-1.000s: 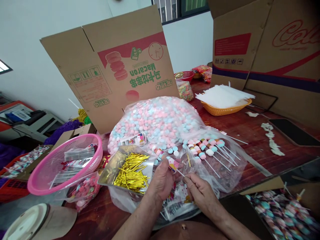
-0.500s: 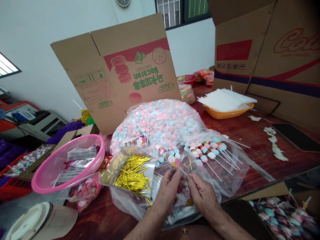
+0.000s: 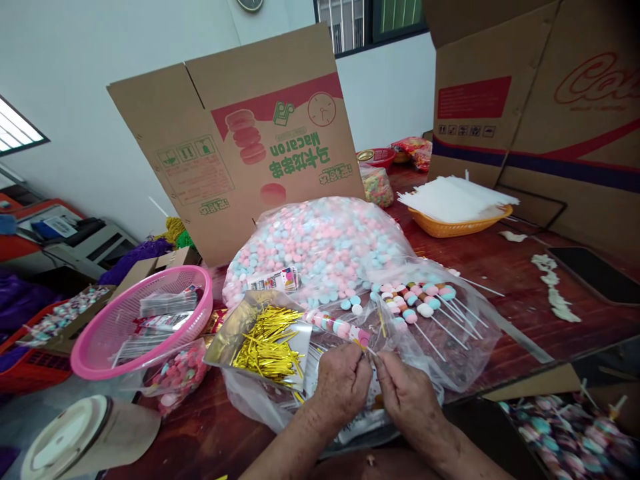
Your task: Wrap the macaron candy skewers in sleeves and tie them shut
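Observation:
My left hand (image 3: 342,384) and my right hand (image 3: 406,397) meet at the near table edge, both pinching the neck of a wrapped candy skewer (image 3: 336,326) that points up and left. A gold twist tie (image 3: 361,346) sits at the pinch point between my fingertips. Just left of my hands lies an open clear bag of gold twist ties (image 3: 267,340). Behind them, finished candy skewers (image 3: 419,304) with white sticks rest on a plastic bag. A big clear bag of pink and blue candies (image 3: 320,244) bulges further back.
A pink basket (image 3: 131,324) with wrappers stands at left, a lidded cup (image 3: 75,440) at the near left. An orange tray of white sheets (image 3: 459,201) sits back right. Cardboard boxes (image 3: 250,127) wall the back. A box of wrapped skewers (image 3: 565,427) is at near right.
My hands have closed in on each other around the skewer's neck, and the wrapped candy end has tipped further left. The camera has shifted slightly.

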Available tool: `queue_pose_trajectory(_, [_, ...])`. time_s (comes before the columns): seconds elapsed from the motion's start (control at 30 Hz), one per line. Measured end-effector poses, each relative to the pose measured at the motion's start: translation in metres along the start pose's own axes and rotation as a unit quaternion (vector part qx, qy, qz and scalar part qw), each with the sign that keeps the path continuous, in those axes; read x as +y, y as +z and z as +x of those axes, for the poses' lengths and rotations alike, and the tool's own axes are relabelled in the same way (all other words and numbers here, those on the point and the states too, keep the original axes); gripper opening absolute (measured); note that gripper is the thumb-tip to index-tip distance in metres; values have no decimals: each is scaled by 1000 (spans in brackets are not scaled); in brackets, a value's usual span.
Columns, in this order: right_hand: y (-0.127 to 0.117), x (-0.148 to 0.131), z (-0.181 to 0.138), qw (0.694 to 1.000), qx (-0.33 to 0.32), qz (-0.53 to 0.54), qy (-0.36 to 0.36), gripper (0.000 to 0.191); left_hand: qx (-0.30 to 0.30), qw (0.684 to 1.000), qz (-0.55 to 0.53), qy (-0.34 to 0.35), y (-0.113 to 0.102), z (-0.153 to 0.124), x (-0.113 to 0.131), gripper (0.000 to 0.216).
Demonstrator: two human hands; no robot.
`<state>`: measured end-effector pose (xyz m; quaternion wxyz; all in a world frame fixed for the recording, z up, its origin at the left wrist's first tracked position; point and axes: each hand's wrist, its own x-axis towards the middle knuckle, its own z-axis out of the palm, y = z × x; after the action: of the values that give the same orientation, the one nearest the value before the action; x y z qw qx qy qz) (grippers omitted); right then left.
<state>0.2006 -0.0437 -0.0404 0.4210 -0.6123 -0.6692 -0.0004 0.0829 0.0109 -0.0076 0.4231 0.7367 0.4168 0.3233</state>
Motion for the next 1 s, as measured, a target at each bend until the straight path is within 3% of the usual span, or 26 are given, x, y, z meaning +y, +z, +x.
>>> queue_pose_trajectory(0.2, [-1,0,0,999,-22,33,10,29,-1,1000,9,6,5,-3,-6,23])
queue_pose_trajectory(0.3, [-8,7,2,993,-46,94,49,29,-77,992,60,76,-12,-5,-2,19])
queue_pose_trajectory(0.37, [-15,13,3,987,-62,127,80,28,-129,966,134,182,-36,-3,4,14])
queue_pose_trajectory(0.4, [-19,15,4,983,-75,139,93,28,-114,946,188,238,-49,0,8,15])
queue_pose_trajectory(0.47, [-28,20,8,975,-109,163,108,29,0,906,323,274,-72,8,15,24])
queue_pose_trajectory(0.53, [-34,22,13,966,-149,186,103,30,29,853,451,260,-85,18,19,40])
queue_pose_trajectory(0.63, [-43,23,23,958,-198,196,73,31,-95,820,511,239,-80,27,20,42])
queue_pose_trajectory(0.7, [-49,23,31,957,-213,190,51,31,-172,839,474,204,-68,27,18,32])
queue_pose_trajectory(0.77, [-54,25,39,958,-220,179,32,32,-200,876,410,154,-56,23,14,28])
queue_pose_trajectory(0.9, [-57,27,55,960,-232,154,11,32,-200,957,197,68,-38,12,8,30])
queue_pose_trajectory(1.0, [-50,26,63,955,-243,166,27,30,-191,981,28,7,-29,8,0,33])
